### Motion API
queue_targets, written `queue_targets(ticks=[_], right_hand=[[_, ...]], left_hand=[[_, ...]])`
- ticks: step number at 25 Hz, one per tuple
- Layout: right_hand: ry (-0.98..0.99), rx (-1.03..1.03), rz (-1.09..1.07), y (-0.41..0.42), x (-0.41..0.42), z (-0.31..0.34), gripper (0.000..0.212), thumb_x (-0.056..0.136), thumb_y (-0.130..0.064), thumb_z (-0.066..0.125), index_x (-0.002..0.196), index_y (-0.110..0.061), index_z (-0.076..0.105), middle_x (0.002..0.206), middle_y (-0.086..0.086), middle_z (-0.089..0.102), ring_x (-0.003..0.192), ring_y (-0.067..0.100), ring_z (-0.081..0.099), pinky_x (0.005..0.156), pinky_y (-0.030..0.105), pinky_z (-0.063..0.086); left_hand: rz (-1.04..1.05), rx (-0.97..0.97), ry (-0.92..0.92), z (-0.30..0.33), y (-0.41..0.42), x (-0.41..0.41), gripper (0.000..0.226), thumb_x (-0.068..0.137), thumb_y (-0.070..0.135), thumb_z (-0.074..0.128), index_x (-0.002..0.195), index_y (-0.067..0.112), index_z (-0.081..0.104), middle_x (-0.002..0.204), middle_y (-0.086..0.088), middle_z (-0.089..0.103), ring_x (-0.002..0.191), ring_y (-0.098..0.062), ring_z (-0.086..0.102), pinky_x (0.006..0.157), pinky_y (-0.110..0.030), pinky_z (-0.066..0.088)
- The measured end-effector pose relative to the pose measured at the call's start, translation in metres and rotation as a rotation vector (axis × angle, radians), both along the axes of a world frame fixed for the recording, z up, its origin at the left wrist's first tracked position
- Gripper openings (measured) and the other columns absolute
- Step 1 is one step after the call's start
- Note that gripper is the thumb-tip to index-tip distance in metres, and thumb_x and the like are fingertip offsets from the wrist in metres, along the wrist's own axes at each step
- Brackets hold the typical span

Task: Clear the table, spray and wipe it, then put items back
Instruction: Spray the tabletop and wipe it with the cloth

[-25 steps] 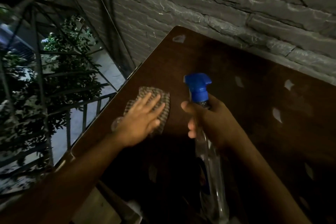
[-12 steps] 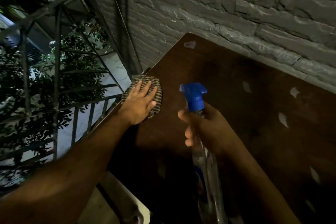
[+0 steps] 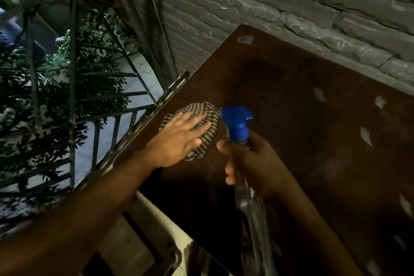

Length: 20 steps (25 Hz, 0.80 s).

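A dark brown table (image 3: 291, 101) fills the right of the head view, bare apart from pale chipped spots. A striped cloth (image 3: 208, 123) lies near its left edge. My left hand (image 3: 179, 139) presses flat on the cloth, fingers spread. A clear spray bottle (image 3: 251, 197) with a blue trigger head (image 3: 237, 121) stands upright just right of the cloth, and my right hand (image 3: 251, 161) is closed around its neck.
A grey stone-brick wall (image 3: 291, 6) runs behind the table. A metal railing (image 3: 107, 132) with leafy plants behind it borders the table's left side. A pale chair or frame (image 3: 161, 237) sits below the near table edge.
My left hand slid the cloth out to the table's left edge, then back right toward the bottle. The right hand kept the bottle upright in much the same place.
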State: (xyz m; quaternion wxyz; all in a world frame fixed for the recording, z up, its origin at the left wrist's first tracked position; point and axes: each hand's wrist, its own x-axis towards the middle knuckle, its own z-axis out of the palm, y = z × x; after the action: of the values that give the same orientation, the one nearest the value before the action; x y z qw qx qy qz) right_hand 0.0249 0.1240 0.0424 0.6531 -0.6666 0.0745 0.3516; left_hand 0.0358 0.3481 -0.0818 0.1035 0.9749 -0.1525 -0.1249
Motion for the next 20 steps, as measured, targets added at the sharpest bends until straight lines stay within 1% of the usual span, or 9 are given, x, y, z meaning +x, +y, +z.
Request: queue_targets(ticks=[2, 4, 7, 9, 11, 13, 15, 17, 20], right_hand=[[0.006, 0.005, -0.014, 0.008, -0.007, 0.001, 0.015, 0.084, -0.021, 0.071, 0.094, -0.017, 0.060, 0.060, 0.004, 0.056, 0.052, 0.018, 0.054, 0.054, 0.034, 0.049], [-0.009, -0.014, -0.021, 0.014, -0.010, -0.002, 0.017, 0.083, -0.023, 0.071, 0.094, -0.019, 0.060, 0.059, 0.004, 0.057, 0.054, 0.019, 0.055, 0.055, 0.035, 0.052], [-0.026, -0.042, -0.044, 0.020, -0.014, -0.008, 0.011, 0.084, -0.024, 0.069, 0.090, -0.022, 0.060, 0.053, 0.002, 0.058, 0.049, 0.019, 0.055, 0.055, 0.035, 0.052], [-0.017, -0.029, -0.062, 0.023, -0.020, -0.008, 0.011, 0.084, -0.021, 0.069, 0.091, -0.020, 0.060, 0.053, 0.001, 0.056, 0.049, 0.016, 0.053, 0.053, 0.034, 0.050], [-0.039, -0.025, -0.074, 0.028, -0.023, -0.006, 0.014, 0.083, -0.019, 0.070, 0.093, -0.018, 0.060, 0.056, 0.002, 0.055, 0.051, 0.017, 0.054, 0.052, 0.033, 0.050], [-0.066, -0.038, -0.079, 0.032, -0.022, -0.009, 0.015, 0.082, -0.020, 0.071, 0.093, -0.018, 0.060, 0.058, 0.002, 0.057, 0.053, 0.019, 0.056, 0.054, 0.034, 0.052], [-0.034, -0.025, -0.098, 0.034, -0.025, -0.010, 0.015, 0.082, -0.020, 0.070, 0.093, -0.019, 0.061, 0.060, 0.003, 0.059, 0.054, 0.020, 0.057, 0.056, 0.036, 0.052], [-0.022, -0.007, -0.102, 0.032, -0.030, -0.008, 0.017, 0.081, -0.019, 0.071, 0.095, -0.021, 0.061, 0.062, 0.004, 0.061, 0.054, 0.021, 0.058, 0.057, 0.037, 0.051], [-0.054, -0.042, -0.088, 0.030, -0.028, -0.002, 0.019, 0.083, -0.019, 0.070, 0.100, -0.022, 0.062, 0.065, 0.003, 0.063, 0.053, 0.017, 0.060, 0.053, 0.031, 0.050]], left_hand=[[0.121, 0.017, 0.011, 0.006, 0.035, 0.026, 0.052, 0.097, 0.055, 0.012, 0.145, 0.041, -0.003, 0.158, 0.009, -0.011, 0.147, -0.020, -0.015, 0.120, -0.045, -0.004], [0.185, 0.080, 0.043, 0.016, 0.030, 0.054, 0.054, 0.100, 0.048, 0.020, 0.148, 0.034, -0.002, 0.161, 0.002, -0.007, 0.147, -0.025, -0.015, 0.121, -0.047, -0.002], [-0.046, 0.028, 0.005, 0.010, -0.007, 0.010, 0.053, 0.101, 0.041, 0.028, 0.151, 0.030, 0.015, 0.155, 0.010, -0.010, 0.144, -0.017, -0.018, 0.118, -0.038, -0.009], [-0.101, 0.002, -0.015, 0.011, 0.009, -0.004, 0.053, 0.099, 0.047, 0.023, 0.148, 0.035, 0.005, 0.154, 0.013, -0.009, 0.144, -0.014, -0.013, 0.117, -0.035, -0.011], [0.013, -0.001, -0.038, 0.013, 0.028, 0.027, 0.056, 0.097, 0.049, 0.029, 0.149, 0.037, 0.010, 0.162, 0.005, 0.005, 0.149, -0.022, 0.000, 0.120, -0.042, 0.001], [0.070, -0.065, -0.051, 0.019, 0.021, 0.049, 0.059, 0.095, 0.040, 0.049, 0.150, 0.034, 0.027, 0.151, -0.003, 0.028, 0.138, -0.025, 0.024, 0.114, -0.047, 0.023], [0.129, -0.199, -0.076, 0.020, 0.005, 0.043, 0.065, 0.090, 0.034, 0.060, 0.149, 0.030, 0.032, 0.143, -0.002, 0.031, 0.132, -0.020, 0.031, 0.111, -0.047, 0.031], [0.253, -0.205, -0.096, 0.014, 0.003, 0.033, 0.075, 0.086, 0.037, 0.064, 0.151, 0.024, 0.026, 0.154, -0.002, 0.018, 0.140, -0.022, 0.021, 0.116, -0.048, 0.022], [0.306, 0.011, -0.090, 0.013, -0.004, 0.040, 0.078, 0.084, 0.046, 0.057, 0.150, 0.020, 0.025, 0.160, -0.003, 0.012, 0.146, -0.025, 0.003, 0.117, -0.048, 0.007]])
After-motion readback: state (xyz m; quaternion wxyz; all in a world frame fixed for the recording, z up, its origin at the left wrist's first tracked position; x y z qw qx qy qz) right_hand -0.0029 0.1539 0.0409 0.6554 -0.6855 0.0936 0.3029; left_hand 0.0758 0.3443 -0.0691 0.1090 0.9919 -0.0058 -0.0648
